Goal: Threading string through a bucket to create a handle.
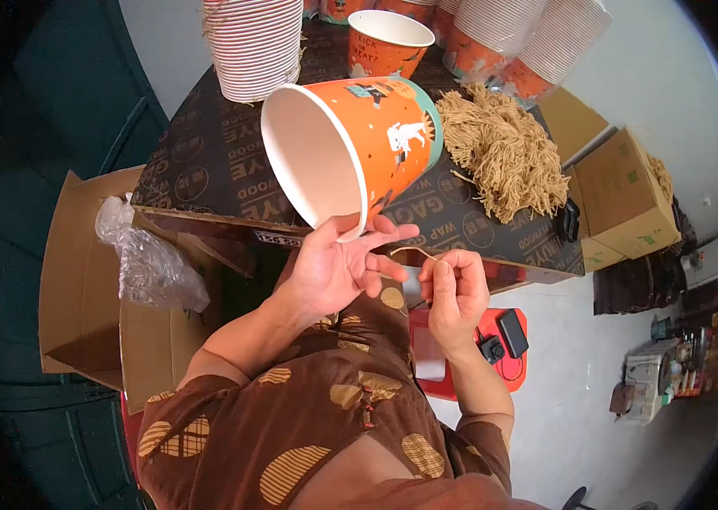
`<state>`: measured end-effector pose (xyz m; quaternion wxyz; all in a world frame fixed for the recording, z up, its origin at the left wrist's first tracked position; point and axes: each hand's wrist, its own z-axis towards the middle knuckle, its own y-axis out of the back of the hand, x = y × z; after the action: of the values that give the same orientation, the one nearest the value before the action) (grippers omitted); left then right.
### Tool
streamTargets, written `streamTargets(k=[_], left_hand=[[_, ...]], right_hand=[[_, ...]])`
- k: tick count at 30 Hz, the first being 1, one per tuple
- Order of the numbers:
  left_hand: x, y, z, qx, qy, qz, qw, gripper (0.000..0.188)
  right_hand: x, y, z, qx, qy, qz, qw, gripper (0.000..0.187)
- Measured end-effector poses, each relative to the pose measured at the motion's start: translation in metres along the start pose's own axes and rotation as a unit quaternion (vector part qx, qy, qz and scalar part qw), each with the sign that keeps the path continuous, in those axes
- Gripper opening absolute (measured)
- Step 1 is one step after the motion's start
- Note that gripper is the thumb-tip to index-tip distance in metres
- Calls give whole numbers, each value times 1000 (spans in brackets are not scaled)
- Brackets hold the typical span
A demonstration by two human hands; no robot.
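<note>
An orange paper bucket [376,127] with a white rim and Halloween-style pictures lies tilted on its side at the table's near edge, its mouth toward me. My left hand [333,268] is palm up below that rim, fingers apart. The rim's lowest part meets the thumb and fingers, though I cannot tell whether they bear any weight. My right hand [458,289] pinches a short tan cord [412,250] between thumb and fingers. The cord's free end reaches toward my left fingers. Beyond the right hand lies a heaped bundle of tan cords [508,157].
Another orange bucket [389,44] stands upright behind, between stacks of nested buckets [254,47] on the dark printed table [206,161]. An open carton [79,289] with clear plastic [155,263] is at left, another carton [627,191] at right. A red stool [508,374] holds small black devices.
</note>
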<state>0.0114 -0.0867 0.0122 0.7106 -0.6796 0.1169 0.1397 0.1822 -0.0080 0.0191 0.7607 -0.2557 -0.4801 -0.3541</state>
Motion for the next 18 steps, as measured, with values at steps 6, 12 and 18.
streamTargets(k=[6, 12, 18], left_hand=[[6, 3, 6, 14, -22, -52, 998, 42], [8, 8, 6, 23, -22, -52, 998, 40], [7, 12, 7, 35, -10, -90, 995, 44]], right_hand=[[-5, 1, 0, 6, -68, -15, 998, 4], [-10, 3, 7, 26, -98, -69, 992, 10], [-8, 1, 11, 43, -53, -147, 987, 8]])
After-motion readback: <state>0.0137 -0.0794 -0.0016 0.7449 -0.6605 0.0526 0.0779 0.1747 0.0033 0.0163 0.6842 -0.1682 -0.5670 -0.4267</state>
